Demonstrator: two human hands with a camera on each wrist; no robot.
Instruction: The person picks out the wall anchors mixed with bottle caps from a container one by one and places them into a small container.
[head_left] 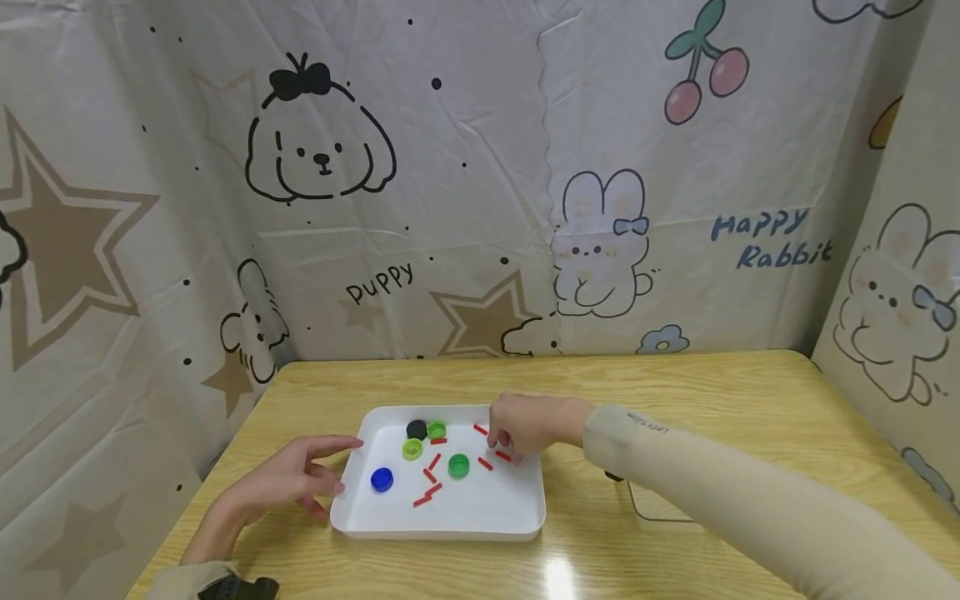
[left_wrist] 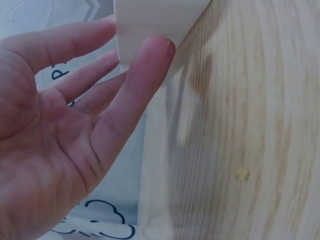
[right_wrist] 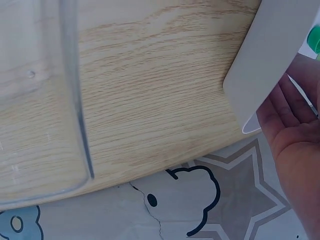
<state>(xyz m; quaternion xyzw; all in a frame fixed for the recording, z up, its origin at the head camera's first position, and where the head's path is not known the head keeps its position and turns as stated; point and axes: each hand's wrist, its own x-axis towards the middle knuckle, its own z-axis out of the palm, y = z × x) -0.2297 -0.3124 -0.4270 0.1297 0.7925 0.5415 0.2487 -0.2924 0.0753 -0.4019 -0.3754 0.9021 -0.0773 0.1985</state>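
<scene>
A white tray [head_left: 487, 510] lies on the table, holding several red strips [head_left: 486, 463] and round bottle caps: blue [head_left: 382, 479], green [head_left: 459, 466], bright green [head_left: 437, 430], yellow-green [head_left: 412, 449] and black [head_left: 417, 429]. My left hand [head_left: 292, 477] is at the tray's left side, fingers loosely extended; its thumb [left_wrist: 150, 65] is right at the tray wall in the left wrist view. Inside the tray's right end, my right hand [head_left: 528, 421] reaches down with bent fingers among the red strips. Its fingertips are hidden, so I cannot tell whether they pinch a strip.
On the wooden table [head_left: 585, 550], a clear plastic box [right_wrist: 82, 125] stands to the right of the tray, partly covered by my right sleeve [head_left: 720, 475] in the head view. A printed curtain [head_left: 480, 167] hangs behind and at both sides of the table.
</scene>
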